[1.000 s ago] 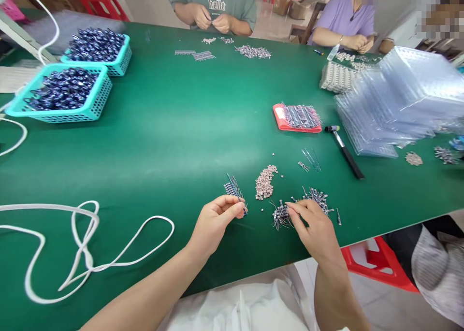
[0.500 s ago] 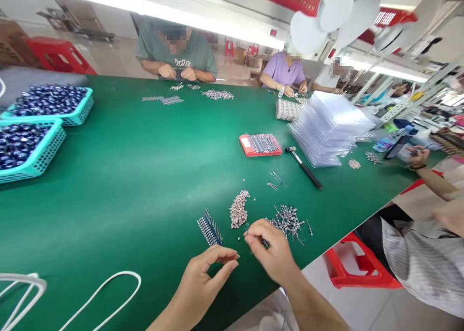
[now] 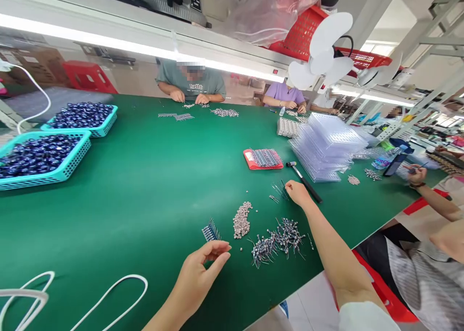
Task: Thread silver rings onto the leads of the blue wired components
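Observation:
My left hand (image 3: 205,273) hovers over the front of the green table, thumb and fingers curved with a small gap between the tips; nothing shows in them. Just beyond it lies a row of blue components with wire leads (image 3: 211,230), partly hidden by this hand. My right hand (image 3: 297,193) is stretched forward, its fingertips pinched on a thin dark wire piece (image 3: 283,184) beside several loose thin wires (image 3: 278,192). Between the hands sit a pile of small pale rings (image 3: 241,221) and a heap of loose wire-leaded components (image 3: 277,241).
A black-handled hammer (image 3: 306,183) lies beside my right hand, near stacked clear plastic trays (image 3: 324,147). Behind is a red pad (image 3: 250,159) bearing rows of components. Turquoise baskets (image 3: 78,164) of dark shiny parts stand left; a white cable (image 3: 139,278) loops in front. Co-workers sit around.
My right hand has moved forward, away from the loose component heap to the thin wires. My left hand stays near the component row. The view has tilted upward.

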Tool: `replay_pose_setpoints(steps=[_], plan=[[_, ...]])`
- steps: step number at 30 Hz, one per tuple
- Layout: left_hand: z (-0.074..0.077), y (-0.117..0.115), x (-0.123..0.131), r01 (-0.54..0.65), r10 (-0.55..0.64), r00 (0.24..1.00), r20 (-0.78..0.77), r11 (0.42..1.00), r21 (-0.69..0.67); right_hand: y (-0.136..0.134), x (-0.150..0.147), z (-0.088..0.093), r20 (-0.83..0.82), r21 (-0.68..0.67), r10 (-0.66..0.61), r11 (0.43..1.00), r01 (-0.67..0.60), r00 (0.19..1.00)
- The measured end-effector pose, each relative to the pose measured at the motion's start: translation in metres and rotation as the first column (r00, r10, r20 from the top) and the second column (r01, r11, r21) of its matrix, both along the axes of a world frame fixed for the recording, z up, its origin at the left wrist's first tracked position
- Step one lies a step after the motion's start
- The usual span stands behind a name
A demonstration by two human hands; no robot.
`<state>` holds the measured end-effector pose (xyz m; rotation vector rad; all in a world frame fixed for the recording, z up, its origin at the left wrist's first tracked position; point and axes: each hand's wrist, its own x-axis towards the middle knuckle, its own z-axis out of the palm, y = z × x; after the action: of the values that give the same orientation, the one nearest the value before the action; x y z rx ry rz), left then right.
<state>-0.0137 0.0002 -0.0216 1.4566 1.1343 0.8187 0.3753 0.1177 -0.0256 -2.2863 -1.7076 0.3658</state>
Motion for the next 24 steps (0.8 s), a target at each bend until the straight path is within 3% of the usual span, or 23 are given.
replay_pose_setpoints(steps=[4,7,12,15,18,24], plan=[[-0.002,0.009,-0.006,-0.069,0.071,0.996,0.053,0.997,-0.034,-0.002,-0.008,0.0,-0.006,0.034,0.086,0.996,-0.086,0.996],[0.0,0.016,-0.011,-0.134,0.139,0.987,0.084,0.989,-0.06,-0.009,-0.016,0.009,-0.008,0.135,0.154,0.979,-0.152,0.988],[0.003,0.031,-0.021,-0.253,0.255,0.958,0.13,0.967,-0.035,-0.055,-0.062,0.028,-0.048,0.287,0.265,0.927,-0.241,0.963],[0.002,0.037,-0.026,-0.285,0.286,0.955,0.082,0.958,-0.024,-0.103,-0.107,0.04,-0.121,0.277,0.439,0.876,-0.395,0.89],[-0.001,0.037,-0.028,-0.262,0.263,0.965,-0.015,0.965,0.02,-0.139,-0.148,0.045,-0.235,0.204,0.604,0.796,-0.569,0.761],[-0.011,0.033,-0.026,-0.164,0.218,0.944,-0.248,0.961,0.223,-0.144,-0.193,0.024,-0.233,0.248,0.597,0.799,-0.547,0.767]])
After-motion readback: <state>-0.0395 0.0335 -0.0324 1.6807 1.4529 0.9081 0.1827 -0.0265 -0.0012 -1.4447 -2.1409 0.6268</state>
